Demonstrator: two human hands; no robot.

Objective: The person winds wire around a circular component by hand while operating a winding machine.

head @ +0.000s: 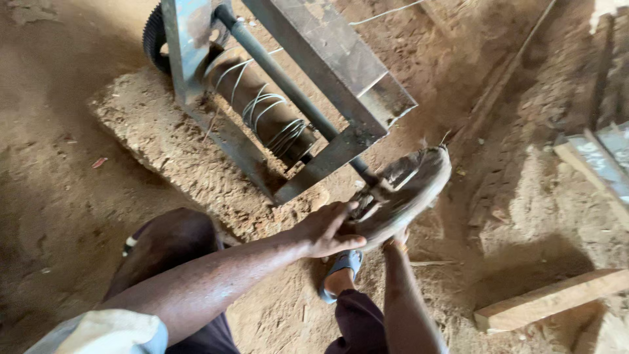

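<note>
A dusty metal wheel [409, 190] sits at the end of a dark shaft [288, 88] on a steel-framed winch. My left hand [327, 229] rests on the wheel's near rim with fingers spread over it. My right hand [398, 237] reaches up under the wheel's lower edge and is mostly hidden by it. A rusty drum [255, 101] in the frame [327, 52] carries loops of thin wire [268, 108].
Sawdust and dirt cover the ground. A wooden plank [550, 298] lies at the lower right and another board [599, 160] at the right edge. My foot in a blue sandal [342, 265] stands under the wheel. A dark toothed wheel [154, 36] shows at the frame's far end.
</note>
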